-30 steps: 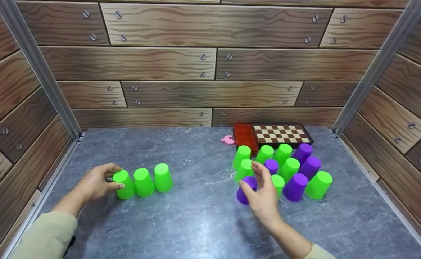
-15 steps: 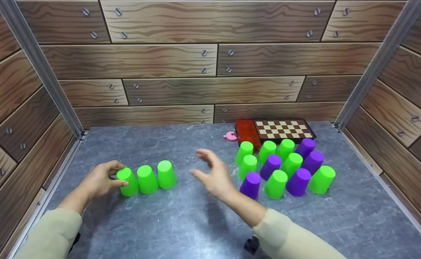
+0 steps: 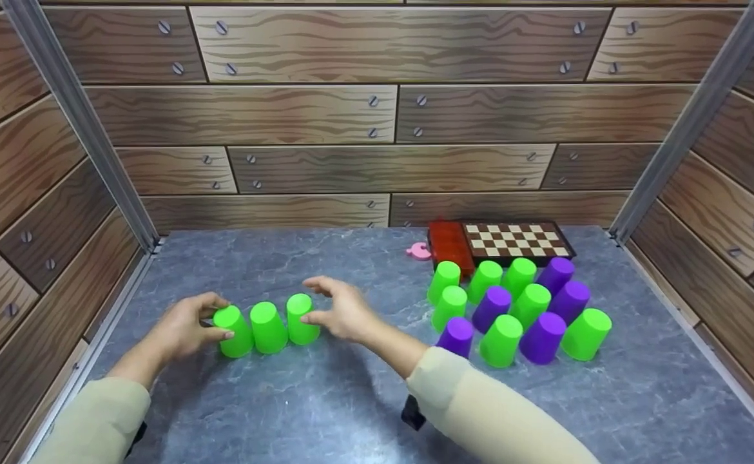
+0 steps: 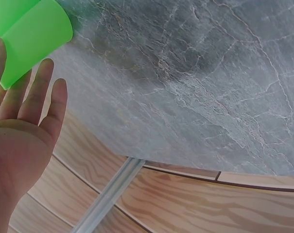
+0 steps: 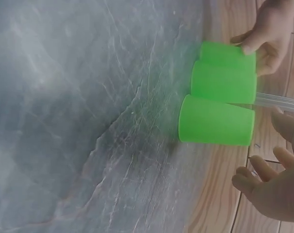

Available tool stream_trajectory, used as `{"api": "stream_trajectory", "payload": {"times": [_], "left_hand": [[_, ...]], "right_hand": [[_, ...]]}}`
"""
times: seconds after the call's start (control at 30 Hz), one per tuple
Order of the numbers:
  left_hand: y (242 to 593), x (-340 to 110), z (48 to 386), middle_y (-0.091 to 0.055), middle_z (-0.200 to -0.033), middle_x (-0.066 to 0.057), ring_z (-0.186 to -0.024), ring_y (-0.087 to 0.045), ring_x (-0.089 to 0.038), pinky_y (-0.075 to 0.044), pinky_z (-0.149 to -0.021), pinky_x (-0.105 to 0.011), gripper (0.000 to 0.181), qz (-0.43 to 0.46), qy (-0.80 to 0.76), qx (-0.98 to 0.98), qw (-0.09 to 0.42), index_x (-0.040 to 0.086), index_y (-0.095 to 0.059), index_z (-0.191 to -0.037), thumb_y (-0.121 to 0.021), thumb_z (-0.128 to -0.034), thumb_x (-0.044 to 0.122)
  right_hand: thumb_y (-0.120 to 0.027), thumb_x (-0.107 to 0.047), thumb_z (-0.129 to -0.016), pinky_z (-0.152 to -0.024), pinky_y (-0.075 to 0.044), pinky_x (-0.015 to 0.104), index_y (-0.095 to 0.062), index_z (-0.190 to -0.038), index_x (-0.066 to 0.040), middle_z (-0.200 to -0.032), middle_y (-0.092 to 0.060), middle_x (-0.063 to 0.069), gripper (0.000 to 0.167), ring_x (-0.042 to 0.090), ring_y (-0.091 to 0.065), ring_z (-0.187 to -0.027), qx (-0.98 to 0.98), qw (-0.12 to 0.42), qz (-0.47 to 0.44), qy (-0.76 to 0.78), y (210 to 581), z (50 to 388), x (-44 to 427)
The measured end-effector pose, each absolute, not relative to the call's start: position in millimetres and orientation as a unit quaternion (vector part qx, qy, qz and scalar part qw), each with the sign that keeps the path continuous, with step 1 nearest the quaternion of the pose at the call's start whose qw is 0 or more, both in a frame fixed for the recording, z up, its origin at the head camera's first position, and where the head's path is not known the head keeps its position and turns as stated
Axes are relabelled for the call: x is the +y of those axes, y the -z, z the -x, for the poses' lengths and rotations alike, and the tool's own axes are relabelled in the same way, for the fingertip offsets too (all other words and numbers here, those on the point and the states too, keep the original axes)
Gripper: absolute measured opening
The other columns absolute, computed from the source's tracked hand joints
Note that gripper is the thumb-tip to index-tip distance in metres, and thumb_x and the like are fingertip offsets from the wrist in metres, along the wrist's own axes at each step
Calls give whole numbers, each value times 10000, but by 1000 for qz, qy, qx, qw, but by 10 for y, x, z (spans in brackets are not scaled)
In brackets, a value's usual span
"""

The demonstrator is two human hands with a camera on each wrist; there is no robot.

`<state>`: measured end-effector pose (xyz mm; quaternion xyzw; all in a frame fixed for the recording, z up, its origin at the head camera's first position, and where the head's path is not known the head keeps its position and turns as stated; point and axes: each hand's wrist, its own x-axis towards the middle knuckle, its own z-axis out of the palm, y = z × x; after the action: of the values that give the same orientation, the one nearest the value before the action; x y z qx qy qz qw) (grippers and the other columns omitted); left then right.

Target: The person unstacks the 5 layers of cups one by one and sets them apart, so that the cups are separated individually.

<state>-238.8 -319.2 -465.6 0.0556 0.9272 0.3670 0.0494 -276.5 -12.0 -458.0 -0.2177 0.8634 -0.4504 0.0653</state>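
Three green plastic cups stand upside down in a short row on the left. My left hand [image 3: 183, 327] holds the leftmost cup [image 3: 235, 338] between thumb and fingers near its top. In the left wrist view its fingers lie along that cup's [image 4: 44, 41] side. The middle cup [image 3: 269, 332] stands close beside it. My right hand [image 3: 345, 312] is at the right end of the row, thumb and fingers spread around the upper part of the rightmost cup [image 3: 298, 316]. In the right wrist view a gap shows between the hand [image 5: 280, 191] and that cup [image 5: 217, 121].
At right stands a group of upside-down cups, green [image 3: 501, 341] and purple [image 3: 543, 338]. Behind them lie a checkered board [image 3: 515, 240] with a red section [image 3: 449, 248] and a small pink object [image 3: 419, 251]. Wood-patterned walls [image 3: 299, 116] enclose the grey marbled table [image 3: 345, 412].
My right hand has moved left from the cup group at right to the rightmost cup of the left row. My left hand stays at the leftmost cup. The camera view has shifted slightly.
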Motion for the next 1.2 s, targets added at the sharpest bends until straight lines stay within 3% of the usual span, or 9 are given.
{"api": "stream_trajectory", "payload": {"times": [0.33, 0.63, 0.93, 1.2], "left_hand": [[4656, -3143, 2423, -706, -1286, -241, -1210, -671, -437, -606, -942, -529, 482, -74, -370, 925, 40, -7, -671, -1271, -899, -864, 114], [4650, -3144, 2408, -711, -1287, -230, -1221, -671, -422, -604, -959, -511, 461, -67, -380, 922, 45, 2, -673, -1265, -890, -869, 93], [4651, -3198, 2394, -695, -1309, -250, -1231, -662, -436, -606, -947, -522, 473, -59, -369, 927, 43, 2, -666, -1277, -889, -874, 109], [4662, -3203, 2406, -704, -1286, -248, -1213, -669, -439, -607, -940, -525, 471, -60, -375, 924, 45, -4, -664, -1263, -894, -866, 103]], "right_hand": [[-880, -152, -898, -1121, -513, 456, -620, -1462, -114, -1456, -634, 87, 623, 328, -574, -1363, 872, 94, 211, 432, 4752, 2866, -224], [-851, -104, -921, -1006, -571, 427, -671, -1362, -94, -1271, -698, 62, 476, 298, -647, -1205, 857, 95, 217, 458, 4782, 2915, -203], [-847, -84, -908, -998, -589, 388, -664, -1335, -58, -1231, -715, 85, 465, 277, -681, -1159, 866, 84, 226, 438, 4438, 3013, -86], [-820, -79, -923, -1020, -588, 408, -637, -1401, -24, -1301, -699, 150, 515, 331, -688, -1196, 865, 86, 282, 406, 4049, 3212, 361]]}}
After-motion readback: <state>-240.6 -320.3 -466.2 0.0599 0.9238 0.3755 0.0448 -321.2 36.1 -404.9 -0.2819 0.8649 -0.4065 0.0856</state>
